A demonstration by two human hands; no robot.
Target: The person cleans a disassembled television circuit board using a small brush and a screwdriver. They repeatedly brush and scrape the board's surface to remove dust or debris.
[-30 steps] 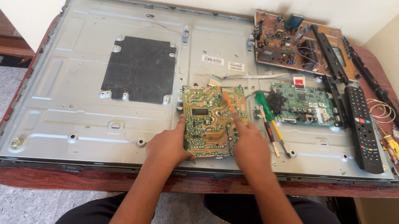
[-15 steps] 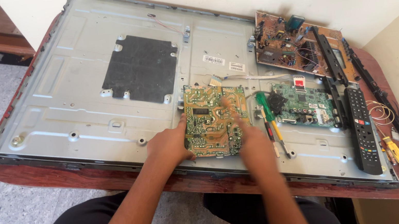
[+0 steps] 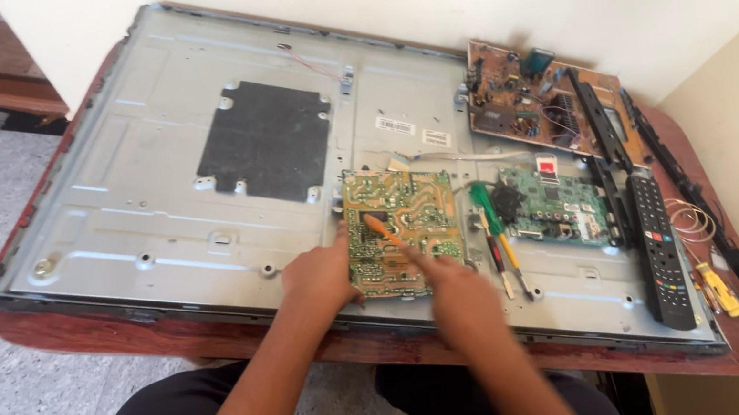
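Now lifted off circuit board (image 3: pixel 403 230): right hand (image 3: pixel 459 296), gripping orange-handled tool (image 3: pixel 382 230) angled up-left. Left hand (image 3: pixel 320 277) loosely curled, pressing board's left edge, long axis vertical.

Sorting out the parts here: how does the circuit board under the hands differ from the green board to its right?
The yellowish circuit board shows its solder side, pale with green traces; the green board lies component side up, with a dark heat sink. The left hand touches the yellowish circuit board's edge and the right hand holds an orange tool over it; the green board is untouched. Both lie flat on the metal back panel.
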